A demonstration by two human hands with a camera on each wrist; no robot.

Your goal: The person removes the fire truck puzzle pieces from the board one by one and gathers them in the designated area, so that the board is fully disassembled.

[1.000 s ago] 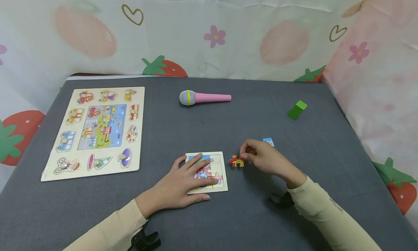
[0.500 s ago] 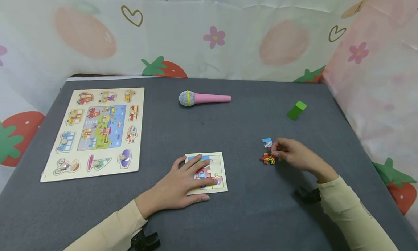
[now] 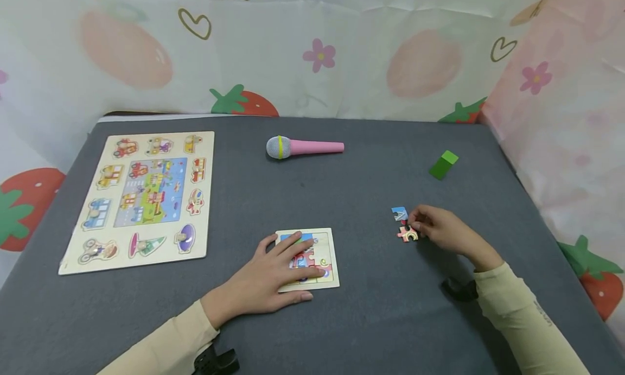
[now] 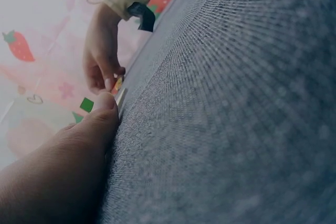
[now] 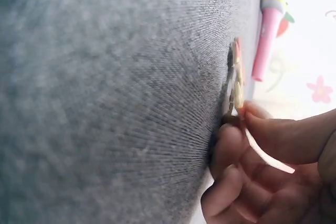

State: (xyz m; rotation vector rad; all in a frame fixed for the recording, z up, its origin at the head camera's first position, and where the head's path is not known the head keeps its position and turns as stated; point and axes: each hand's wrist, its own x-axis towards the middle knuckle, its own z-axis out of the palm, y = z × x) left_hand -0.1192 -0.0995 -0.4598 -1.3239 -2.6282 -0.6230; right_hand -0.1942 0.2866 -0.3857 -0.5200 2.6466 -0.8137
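My left hand [image 3: 273,274] lies flat with spread fingers over a small wooden jigsaw board [image 3: 335,266], covering much of its picture. In the left wrist view its thumb rests along the table. To the right, my right hand [image 3: 437,228] pinches a pink and yellow puzzle piece [image 3: 407,234] between thumb and fingertips, low over the cloth. In the right wrist view that piece [image 5: 239,77] is seen nearly edge-on beside the thumb. Just beyond it lies a blue and white puzzle piece [image 3: 399,213], close to the fingertips.
A large wooden knob puzzle [image 3: 209,201] with vehicle pieces lies at the left. Toward the back are a pink toy microphone [image 3: 312,147] and, at the right, a green block [image 3: 443,166]. Grey cloth [image 3: 361,321] covers the table; a printed curtain [image 3: 361,17] hangs behind.
My right hand has moved right, away from the small board, carrying the puzzle piece beside the blue one. The held piece now looks paler, its angle slightly changed. My left hand stays put.
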